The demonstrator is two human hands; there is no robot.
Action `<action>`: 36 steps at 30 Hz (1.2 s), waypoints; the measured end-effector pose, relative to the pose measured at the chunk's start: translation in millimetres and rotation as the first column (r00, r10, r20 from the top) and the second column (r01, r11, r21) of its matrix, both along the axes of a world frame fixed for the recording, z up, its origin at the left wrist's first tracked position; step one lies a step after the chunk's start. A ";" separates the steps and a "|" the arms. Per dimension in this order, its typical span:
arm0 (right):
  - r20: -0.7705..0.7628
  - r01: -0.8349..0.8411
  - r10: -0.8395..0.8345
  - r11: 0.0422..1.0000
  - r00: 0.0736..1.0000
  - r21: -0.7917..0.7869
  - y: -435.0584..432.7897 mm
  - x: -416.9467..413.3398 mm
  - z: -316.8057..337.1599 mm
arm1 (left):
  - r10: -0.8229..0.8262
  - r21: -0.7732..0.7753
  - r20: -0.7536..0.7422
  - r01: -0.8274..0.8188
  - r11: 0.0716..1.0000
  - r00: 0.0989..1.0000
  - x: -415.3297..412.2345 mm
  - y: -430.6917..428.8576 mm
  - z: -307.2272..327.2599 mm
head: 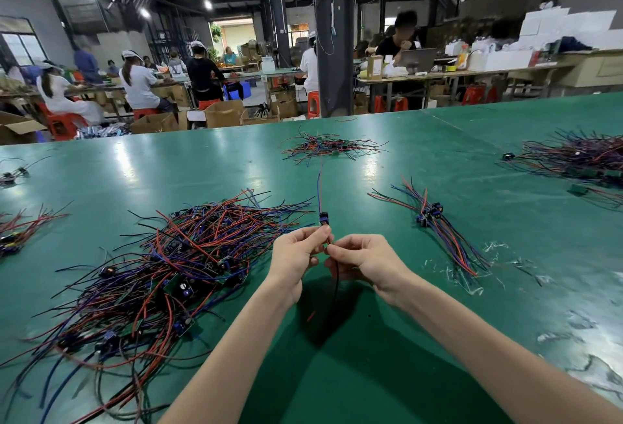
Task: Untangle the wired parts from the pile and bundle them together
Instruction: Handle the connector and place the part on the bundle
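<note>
Bench (354,373) surface is green. Left hand (296,255) and right hand (364,260) are raised side by side above the middle of the near edge, fingertips almost touching. Both pinch one wired part (324,219): left thumb and forefinger grip just below its small blue-black component, and right fingertips grip the leads beside them. Blue and red leads stand upward from the component. A black lead hangs down between the wrists. Tangled pile (161,268) lies toward the near left corner, just beside the left forearm. Sorted bundle (435,221) lies right of the hands, apart from them, components grouped together. Far pile (327,147) lies toward the far edge; right-edge pile (580,157) lies at the right edge.
</note>
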State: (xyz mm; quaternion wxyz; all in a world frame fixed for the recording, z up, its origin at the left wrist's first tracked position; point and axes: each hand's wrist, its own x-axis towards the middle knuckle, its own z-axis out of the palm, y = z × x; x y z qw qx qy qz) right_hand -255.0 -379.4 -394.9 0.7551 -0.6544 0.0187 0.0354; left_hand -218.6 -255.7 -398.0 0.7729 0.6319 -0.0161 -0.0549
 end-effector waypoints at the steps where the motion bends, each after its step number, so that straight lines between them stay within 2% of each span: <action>1: 0.008 0.009 -0.009 1.000 1.000 -0.003 -0.2 -0.3 0.4 | 0.000 0.016 0.000 0.000 1.000 1.000 -0.3 -0.2 -0.8; 6: 0.005 0.017 -0.017 1.000 1.000 -0.010 2.4 -1.2 -0.1 | -0.014 0.042 0.029 0.013 0.999 0.999 -1.9 -1.6 -3.2; 13: -0.074 0.052 -0.051 0.999 0.996 0.001 3.8 -0.8 1.0 | 0.046 0.031 0.095 -0.049 0.998 0.994 -4.3 -5.6 -5.1; 15: -0.090 0.033 -0.037 0.999 0.995 -0.038 3.2 -0.9 0.6 | 0.057 0.017 0.100 -0.059 0.998 0.993 -4.5 -6.7 -6.0; 19: -0.031 0.002 -0.007 0.986 0.999 -0.166 5.9 -1.5 -1.9 | 0.070 0.000 0.089 -0.070 0.998 0.994 -2.6 -6.2 -7.2; 30: 0.061 0.027 -0.013 0.974 0.998 -0.223 6.1 -1.1 -4.8 | 0.070 -0.021 0.037 -0.070 0.997 0.997 -0.4 -5.8 -4.9; 36: 0.075 -0.030 0.050 0.970 0.996 -0.243 6.7 -1.8 -5.8 | 0.088 0.006 0.058 -0.088 0.996 0.994 0.4 -3.1 -5.0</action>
